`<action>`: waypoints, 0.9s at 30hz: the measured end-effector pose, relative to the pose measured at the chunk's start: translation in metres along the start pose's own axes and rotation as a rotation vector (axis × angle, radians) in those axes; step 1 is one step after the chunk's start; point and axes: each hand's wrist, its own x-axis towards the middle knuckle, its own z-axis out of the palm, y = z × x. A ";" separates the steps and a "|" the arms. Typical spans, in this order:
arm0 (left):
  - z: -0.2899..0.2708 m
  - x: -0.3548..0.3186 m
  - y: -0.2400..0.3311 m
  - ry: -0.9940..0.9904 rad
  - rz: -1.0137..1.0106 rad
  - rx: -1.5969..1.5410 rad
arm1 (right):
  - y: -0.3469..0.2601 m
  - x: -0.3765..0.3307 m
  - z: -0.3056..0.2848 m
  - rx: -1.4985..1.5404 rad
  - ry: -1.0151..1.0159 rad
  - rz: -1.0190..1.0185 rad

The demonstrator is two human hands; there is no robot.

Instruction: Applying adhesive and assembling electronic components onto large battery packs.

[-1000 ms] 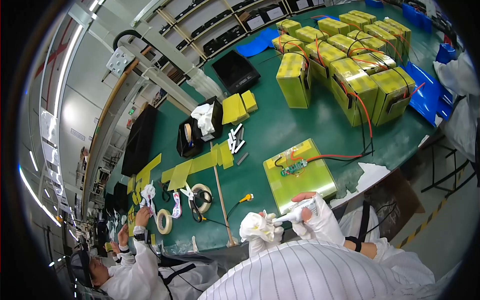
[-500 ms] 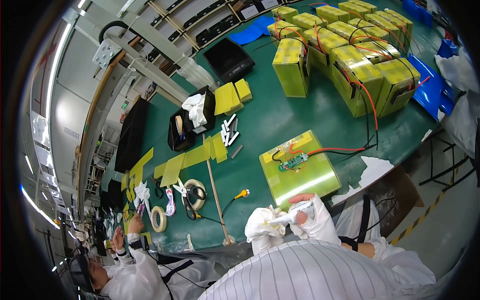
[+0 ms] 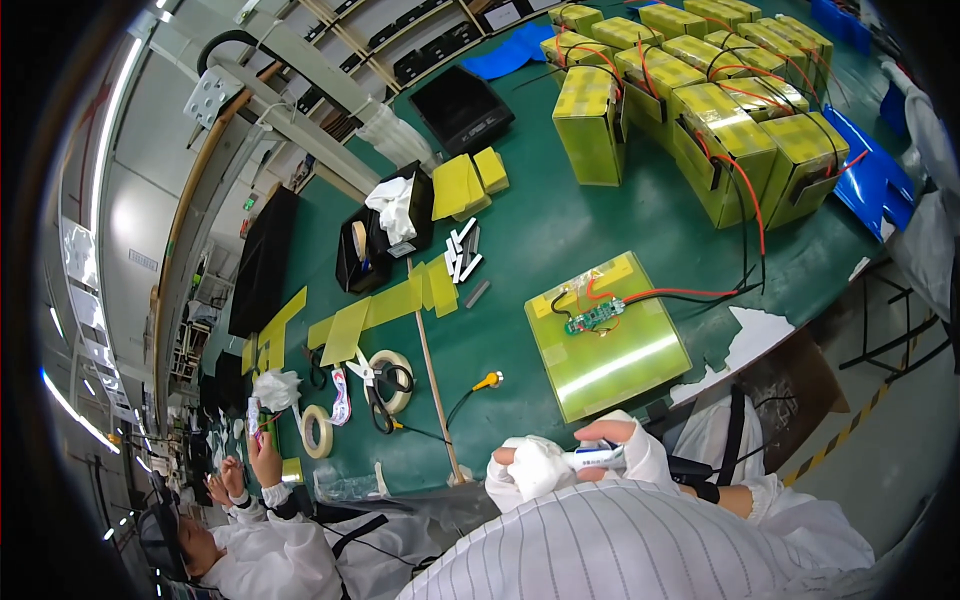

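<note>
White tube (image 3: 597, 458) pinched in both gloved hands, left (image 3: 532, 467) and right (image 3: 632, 447), likely being readied, just short of the yellow pack (image 3: 610, 350).

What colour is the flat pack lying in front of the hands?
Yellow-green, with a small green circuit board on top; the flat pack shows best in the head view.

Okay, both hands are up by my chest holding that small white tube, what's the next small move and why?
Probably bring the white tube forward over the yellow-green pack. The left hand and right hand hold it together close to the body, short of the table edge, while the pack lies flat just ahead with its small circuit board and red wire exposed on top.
</note>
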 end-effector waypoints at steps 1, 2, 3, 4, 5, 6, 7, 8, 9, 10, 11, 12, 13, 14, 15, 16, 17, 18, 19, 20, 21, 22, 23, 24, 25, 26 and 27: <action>0.004 0.002 0.001 -0.078 0.171 0.242 | 0.000 0.001 0.000 -0.027 -0.005 -0.070; 0.005 0.002 0.001 -0.156 0.341 0.484 | 0.001 -0.001 0.000 -0.025 -0.007 -0.068; 0.004 0.001 0.002 -0.154 0.341 0.484 | 0.002 -0.002 0.000 -0.035 -0.021 -0.114; 0.003 0.001 0.004 -0.153 0.297 0.536 | 0.004 -0.004 0.000 -0.046 -0.033 -0.161; 0.003 0.002 0.006 -0.158 0.252 0.586 | 0.011 -0.010 0.001 -0.060 -0.032 -0.150; 0.002 0.004 0.008 -0.166 0.206 0.635 | 0.012 -0.016 0.004 -0.066 -0.026 -0.154; 0.001 0.007 0.011 -0.176 0.160 0.682 | 0.012 -0.021 0.007 0.098 0.049 0.026; 0.000 0.010 0.014 -0.180 0.124 0.730 | 0.013 -0.022 0.008 0.268 0.115 0.202; -0.001 0.014 0.017 -0.184 0.086 0.777 | 0.015 -0.020 0.008 0.403 0.137 0.227; -0.002 0.018 0.020 -0.188 0.047 0.825 | 0.013 -0.016 0.005 0.399 0.137 0.217; -0.003 0.019 0.024 -0.194 0.003 0.872 | 0.005 -0.011 0.000 0.601 0.123 0.348; -0.005 0.021 0.027 -0.198 -0.042 0.920 | 0.000 -0.007 -0.002 0.804 0.107 0.480; -0.006 0.022 0.030 -0.201 -0.088 0.969 | 0.002 -0.005 -0.002 0.796 0.090 0.480; -0.008 0.024 0.033 -0.198 -0.129 1.019 | -0.001 -0.004 -0.003 0.795 0.086 0.478; -0.010 0.025 0.035 -0.193 -0.172 1.070 | -0.004 -0.003 -0.004 0.810 0.064 0.535; -0.011 0.026 0.037 -0.185 -0.216 1.121 | -0.006 -0.002 -0.004 0.826 0.041 0.594; -0.011 0.025 0.038 -0.178 -0.260 1.171 | -0.006 -0.003 -0.004 0.826 0.036 0.594; -0.010 0.020 0.031 -0.161 -0.254 1.172 | -0.006 -0.005 -0.002 0.792 0.008 0.626; -0.004 0.011 0.014 -0.335 0.080 0.773 | -0.006 -0.006 -0.001 0.757 -0.020 0.658; 0.003 0.006 0.003 -0.497 0.399 0.355 | -0.008 -0.007 -0.001 0.760 -0.029 0.662; 0.014 0.004 0.002 -0.487 0.403 0.363 | -0.007 -0.008 -0.001 0.739 -0.048 0.648; 0.025 -0.001 0.004 -0.436 0.482 0.467 | -0.006 -0.008 -0.001 0.718 -0.067 0.633; 0.034 -0.003 0.006 -0.389 0.552 0.568 | -0.005 -0.008 -0.002 0.721 -0.067 0.639; 0.037 -0.004 0.009 -0.386 0.548 0.572 | -0.003 -0.008 -0.003 0.668 -0.053 0.598; 0.038 -0.003 0.012 -0.388 0.456 0.576 | -0.002 -0.009 -0.005 0.614 -0.037 0.556; 0.039 -0.002 0.015 -0.386 0.368 0.582 | -0.001 -0.010 -0.006 0.619 -0.039 0.560; 0.039 -0.001 0.017 -0.371 0.330 0.590 | 0.001 -0.013 -0.008 0.572 -0.011 0.485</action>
